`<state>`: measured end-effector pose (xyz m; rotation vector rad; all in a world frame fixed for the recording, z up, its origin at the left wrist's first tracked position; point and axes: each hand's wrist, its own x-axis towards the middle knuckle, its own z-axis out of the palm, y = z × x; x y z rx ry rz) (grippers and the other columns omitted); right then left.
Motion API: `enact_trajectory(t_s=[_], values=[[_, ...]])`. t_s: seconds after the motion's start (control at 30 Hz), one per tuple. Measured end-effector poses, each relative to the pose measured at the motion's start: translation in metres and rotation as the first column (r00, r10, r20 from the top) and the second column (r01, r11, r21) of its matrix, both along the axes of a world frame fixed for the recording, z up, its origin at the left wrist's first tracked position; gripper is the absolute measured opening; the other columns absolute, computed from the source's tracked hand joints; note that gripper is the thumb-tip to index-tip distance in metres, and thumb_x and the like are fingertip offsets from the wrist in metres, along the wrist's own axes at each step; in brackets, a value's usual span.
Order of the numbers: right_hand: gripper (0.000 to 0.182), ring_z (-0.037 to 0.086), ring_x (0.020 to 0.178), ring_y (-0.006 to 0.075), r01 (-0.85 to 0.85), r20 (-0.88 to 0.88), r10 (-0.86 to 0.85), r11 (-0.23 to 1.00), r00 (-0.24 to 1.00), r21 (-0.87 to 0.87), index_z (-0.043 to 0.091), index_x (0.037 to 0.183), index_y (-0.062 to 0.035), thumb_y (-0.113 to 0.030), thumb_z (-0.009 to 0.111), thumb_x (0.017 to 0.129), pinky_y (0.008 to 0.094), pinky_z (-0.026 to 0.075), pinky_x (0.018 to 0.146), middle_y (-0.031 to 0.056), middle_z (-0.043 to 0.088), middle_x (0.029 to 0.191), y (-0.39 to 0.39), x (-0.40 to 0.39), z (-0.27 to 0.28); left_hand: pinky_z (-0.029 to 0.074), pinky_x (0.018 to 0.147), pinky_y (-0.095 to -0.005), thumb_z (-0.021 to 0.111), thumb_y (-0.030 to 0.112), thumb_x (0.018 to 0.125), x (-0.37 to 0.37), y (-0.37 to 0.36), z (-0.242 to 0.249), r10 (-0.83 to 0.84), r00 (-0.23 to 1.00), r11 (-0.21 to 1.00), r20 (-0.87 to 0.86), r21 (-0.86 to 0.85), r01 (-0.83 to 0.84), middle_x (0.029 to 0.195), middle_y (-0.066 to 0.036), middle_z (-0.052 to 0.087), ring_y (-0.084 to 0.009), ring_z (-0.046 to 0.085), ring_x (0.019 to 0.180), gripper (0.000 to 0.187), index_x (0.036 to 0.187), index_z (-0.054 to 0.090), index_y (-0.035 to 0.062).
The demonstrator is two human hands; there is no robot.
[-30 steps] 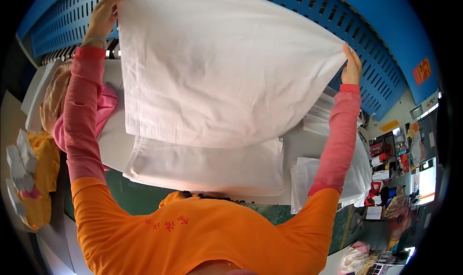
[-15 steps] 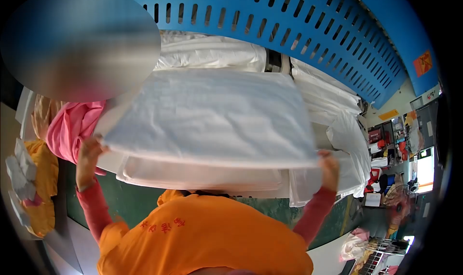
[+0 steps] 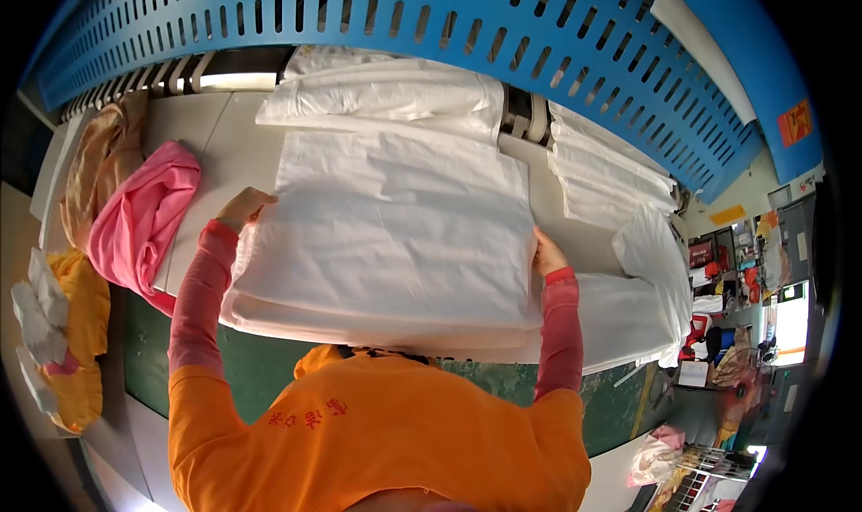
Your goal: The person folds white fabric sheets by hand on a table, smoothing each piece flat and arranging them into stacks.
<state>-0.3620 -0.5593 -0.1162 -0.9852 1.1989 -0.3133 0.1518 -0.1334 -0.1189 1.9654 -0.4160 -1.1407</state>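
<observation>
A white cloth (image 3: 395, 234) lies spread in front of me, lightly wrinkled, on top of a stack of folded white cloth (image 3: 377, 334). At its left edge is my left hand (image 3: 244, 207), with fingers closed and the fingertips at the fabric. My right hand (image 3: 548, 253) is at the opposite edge, somewhat nearer to me, its thumb side up and its fingers closed on the edge. The fingers under the fabric are partly hidden.
A blue slotted guard (image 3: 395, 18) spans the far side, above a bunched white cloth (image 3: 386, 99). Pink cloth (image 3: 148, 207) and tan cloth (image 3: 103, 162) lie at the left. More white cloth (image 3: 620, 315) sits at the right. A fan (image 3: 741, 391) stands farther right.
The white cloth, held raised and blurred by its near corners before, now lies down on the stack. Both hands have moved away from me and inward to its side edges.
</observation>
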Motion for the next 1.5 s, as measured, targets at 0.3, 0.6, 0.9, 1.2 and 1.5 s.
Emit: enact_trajectory(t_s=[0.3,0.6,0.9,1.2,1.5], values=[[0.041,0.053,0.102,0.0237,-0.031,0.558,0.075,0.996,0.826,-0.087,0.05,0.11,0.0022,-0.031,0.052,0.086,0.0366,0.039,0.091,0.0116,0.056,0.109,-0.038,0.019,0.108,0.045,0.076,-0.0284,0.052,0.012,0.083,-0.01,-0.003,0.158,0.216,0.976,0.659,0.018,-0.74,-0.133,0.113,-0.009,0.054,-0.0131,0.054,0.088,0.04,0.122,0.047,0.0024],[0.019,0.047,0.075,0.0088,-0.007,-0.002,0.008,0.617,1.0,-0.787,0.06,0.08,-0.0038,-0.023,0.059,0.08,0.0234,0.034,0.068,-0.0007,0.053,0.079,0.085,-0.027,0.19,0.043,0.077,-0.0245,0.051,0.014,0.087,-0.067,0.101,0.193,0.502,0.817,0.584,0.282,-0.807,-0.08,0.096,-0.005,0.058,-0.0114,0.054,0.084,0.018,0.096,0.059,-0.0003],[0.029,0.05,0.075,0.0247,-0.472,-0.55,-0.034,0.472,0.835,-0.745,0.055,0.078,-0.004,-0.024,0.073,0.067,0.0346,0.039,0.07,0.0098,0.052,0.079,0.176,-0.1,0.066,0.041,0.073,-0.0286,0.057,0.003,0.072,-0.19,0.141,0.109,0.019,0.742,0.983,0.67,0.125,-0.138,0.095,-0.005,0.057,-0.016,0.053,0.08,0.03,0.101,0.062,0.0085],[0.06,0.031,0.123,0.0334,-0.633,-0.697,0.429,-0.307,0.574,-0.71,0.043,0.125,-0.0111,-0.048,0.051,0.078,0.0591,0.016,0.097,0.0154,0.036,0.132,0.22,0.075,0.11,0.015,0.104,-0.0461,0.051,0.043,0.082,-0.237,-0.01,0.123,-0.465,0.258,0.775,0.847,0.249,0.581,0.14,-0.014,0.023,-0.0294,0.022,0.129,0.063,0.134,0.031,0.0133],[0.062,0.037,0.117,0.0393,-0.674,-0.684,0.028,0.206,0.729,-0.709,0.039,0.128,-0.0089,-0.048,0.051,0.082,0.0564,0.026,0.093,0.0231,0.041,0.126,0.028,0.019,0.015,0.041,0.079,-0.0477,0.057,0.037,0.081,0.029,0.042,-0.04,-0.074,0.328,0.997,0.942,0.081,-0.009,0.101,-0.018,0.055,-0.0363,0.052,0.092,0.055,0.122,0.039,0.0046]])
